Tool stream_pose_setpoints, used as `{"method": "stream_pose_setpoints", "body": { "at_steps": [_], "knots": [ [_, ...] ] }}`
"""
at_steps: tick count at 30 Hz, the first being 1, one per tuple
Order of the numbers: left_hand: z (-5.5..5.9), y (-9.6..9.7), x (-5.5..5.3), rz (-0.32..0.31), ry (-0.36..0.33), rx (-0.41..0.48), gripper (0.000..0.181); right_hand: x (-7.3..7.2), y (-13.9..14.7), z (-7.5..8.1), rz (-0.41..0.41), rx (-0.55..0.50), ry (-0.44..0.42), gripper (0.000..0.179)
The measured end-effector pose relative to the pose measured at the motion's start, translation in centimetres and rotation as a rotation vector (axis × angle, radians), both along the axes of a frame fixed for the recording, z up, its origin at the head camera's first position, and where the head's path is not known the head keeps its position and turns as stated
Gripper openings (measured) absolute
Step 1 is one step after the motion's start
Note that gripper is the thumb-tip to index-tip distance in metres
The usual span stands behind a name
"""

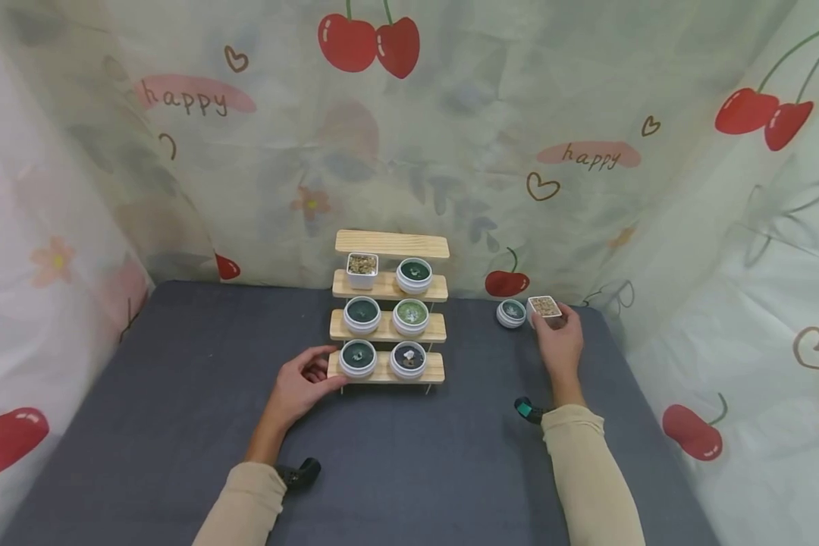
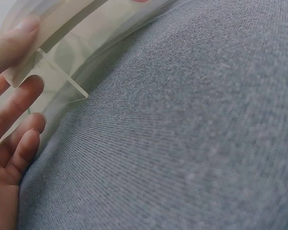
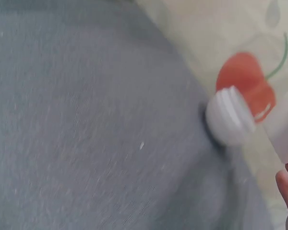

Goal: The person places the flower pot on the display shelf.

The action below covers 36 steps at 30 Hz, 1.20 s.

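Note:
At the left end of a tiered wooden stand's (image 1: 392, 243) lowest shelf, my left hand (image 1: 300, 385) grips the board. In the left wrist view its thumb (image 2: 19, 40) lies on the board and the fingers (image 2: 26, 98) curl below. Over at the right, my right hand (image 1: 561, 345) holds a small white square cup (image 1: 544, 307) with tan grainy contents. The right wrist view catches only part of this cup (image 3: 282, 129) and some fingertips. Just left of it, a round white jar (image 1: 511, 313) with a dark green top sits on the table.
On the stand's lower three shelves are several round white jars (image 1: 412, 316) with green or dark tops. A second square cup (image 1: 362, 270) of grainy stuff stands upper left; the top shelf is bare wood. A dark grey cloth (image 1: 409, 470) covers the table, and a cherry-print curtain (image 1: 423, 152) hangs behind.

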<state>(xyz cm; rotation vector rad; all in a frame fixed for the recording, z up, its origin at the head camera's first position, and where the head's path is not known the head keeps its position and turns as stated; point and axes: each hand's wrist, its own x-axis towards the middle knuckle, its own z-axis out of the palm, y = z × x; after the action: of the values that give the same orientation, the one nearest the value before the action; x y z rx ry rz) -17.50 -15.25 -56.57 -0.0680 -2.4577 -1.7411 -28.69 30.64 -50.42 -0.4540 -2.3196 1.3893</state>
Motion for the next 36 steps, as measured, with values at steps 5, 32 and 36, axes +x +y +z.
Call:
{"method": "stream_pose_setpoints", "body": {
  "at_steps": [5, 32, 36],
  "knots": [
    [0.1, -0.1, 0.1, 0.001, 0.002, 0.007, 0.060, 0.1, -1.7, 2.3, 0.061, -0.054, 0.017, 0.064],
    [0.4, 0.0, 0.2, 0.004, -0.007, -0.002, 0.061, -1.0, -13.6, 13.5, 0.489, -0.341, 0.112, 0.061],
    [0.2, 0.0, 0.2, 0.002, -0.005, 0.004, 0.061, -1.4, -15.6, 14.4, 0.562, -0.341, 0.101, 0.060]
  ]
}}
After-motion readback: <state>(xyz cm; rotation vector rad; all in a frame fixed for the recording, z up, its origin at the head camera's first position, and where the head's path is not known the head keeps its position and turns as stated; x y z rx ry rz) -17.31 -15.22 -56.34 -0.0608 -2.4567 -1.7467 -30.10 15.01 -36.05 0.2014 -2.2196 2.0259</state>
